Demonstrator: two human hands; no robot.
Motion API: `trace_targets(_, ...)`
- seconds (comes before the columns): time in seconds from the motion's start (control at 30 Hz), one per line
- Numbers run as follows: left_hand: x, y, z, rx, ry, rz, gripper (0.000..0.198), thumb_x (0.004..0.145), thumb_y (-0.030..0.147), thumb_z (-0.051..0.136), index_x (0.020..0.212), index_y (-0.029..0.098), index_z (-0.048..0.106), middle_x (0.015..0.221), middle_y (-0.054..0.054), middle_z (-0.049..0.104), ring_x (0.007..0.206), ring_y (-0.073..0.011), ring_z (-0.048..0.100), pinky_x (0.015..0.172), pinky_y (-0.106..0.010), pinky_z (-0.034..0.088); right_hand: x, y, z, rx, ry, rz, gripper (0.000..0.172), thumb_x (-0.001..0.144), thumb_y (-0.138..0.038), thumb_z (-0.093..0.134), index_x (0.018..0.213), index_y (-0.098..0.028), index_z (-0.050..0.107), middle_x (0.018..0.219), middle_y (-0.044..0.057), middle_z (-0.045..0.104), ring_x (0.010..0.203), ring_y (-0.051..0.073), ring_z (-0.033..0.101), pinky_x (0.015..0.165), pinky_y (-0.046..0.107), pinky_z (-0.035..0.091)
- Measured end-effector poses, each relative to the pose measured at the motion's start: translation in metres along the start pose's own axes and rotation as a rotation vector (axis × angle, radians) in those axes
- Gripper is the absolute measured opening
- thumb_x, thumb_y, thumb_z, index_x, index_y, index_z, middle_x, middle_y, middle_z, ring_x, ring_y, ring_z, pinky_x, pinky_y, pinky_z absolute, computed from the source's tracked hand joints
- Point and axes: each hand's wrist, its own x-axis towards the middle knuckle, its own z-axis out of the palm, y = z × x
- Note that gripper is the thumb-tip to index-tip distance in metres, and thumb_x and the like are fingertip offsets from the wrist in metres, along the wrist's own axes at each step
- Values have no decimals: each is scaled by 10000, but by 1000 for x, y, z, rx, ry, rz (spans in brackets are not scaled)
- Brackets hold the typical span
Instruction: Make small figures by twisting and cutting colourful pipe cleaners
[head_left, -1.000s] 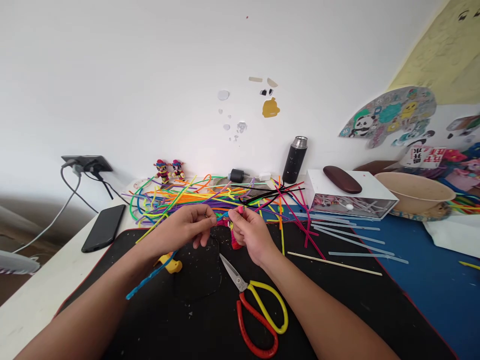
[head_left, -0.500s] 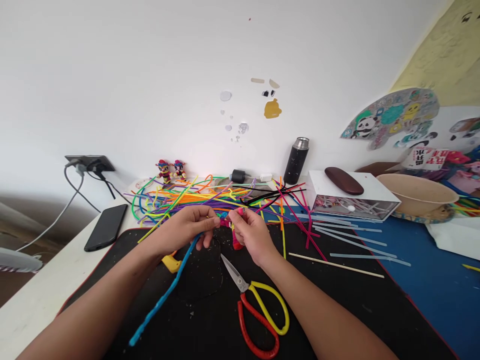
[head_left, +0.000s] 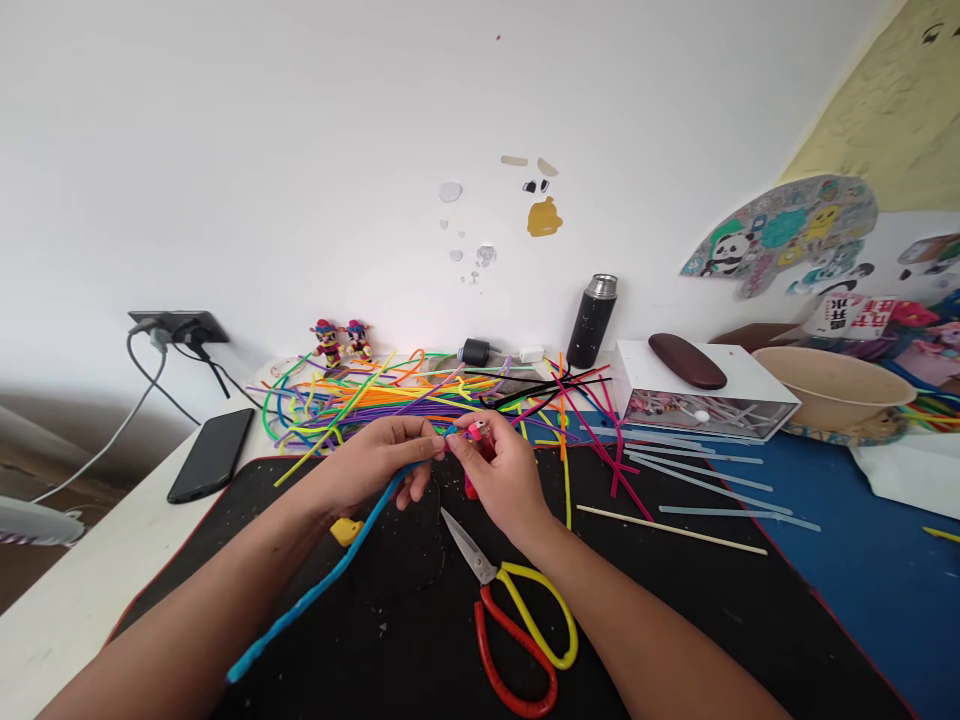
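Observation:
A long blue pipe cleaner point(head_left: 330, 578) trails down to the lower left from the pinched fingers of my left hand point(head_left: 394, 455). My right hand point(head_left: 504, 470) is closed on a small pink-and-red pipe cleaner figure point(head_left: 478, 431), mostly covered by the fingers. Both hands meet over the black mat point(head_left: 315, 660), where the blue end touches the figure. Scissors point(head_left: 487, 572) with one red and one yellow handle lie below my right hand, blades toward the upper left. A small yellow object point(head_left: 346, 531) rests under my left wrist.
A heap of coloured pipe cleaners point(head_left: 375, 400) spreads behind the hands. Two small figures point(head_left: 341, 340), a black flask point(head_left: 592, 322) and a white box point(head_left: 705, 390) stand along the wall. A wooden stick point(head_left: 671, 529) lies at right, a phone point(head_left: 212, 455) at left.
My right hand has turned the small figure and moved slightly left, closer to my left fingers. The free end of the blue pipe cleaner has swung a little to the left.

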Motion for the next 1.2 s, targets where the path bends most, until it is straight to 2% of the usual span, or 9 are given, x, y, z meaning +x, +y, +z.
trace_targets(0.33,0,3,2,-101,-16,-63,431,765,565,812,786,186,609,449,20,601,335,-86,454,347,-168,335,-2,1,-1,-129,14,-161,239,964,-428,656,1031,-211,729,629,-31,605,523,144,551,526,247,397)
trace_targets(0.57,1,1,3,-106,-30,-40,416,783,541,811,767,183,600,458,21,595,360,-86,452,359,-174,371,-3,5,-1,-166,14,-201,170,974,-360,647,1007,-214,727,622,-29,623,518,145,581,534,243,408)
trace_targets(1.2,2,-6,0,-66,-57,-38,369,829,527,772,805,191,621,458,28,592,364,-95,446,372,-192,374,-1,5,-3,-191,-44,-204,166,963,-319,609,977,-210,734,593,-25,625,484,152,583,523,250,416)
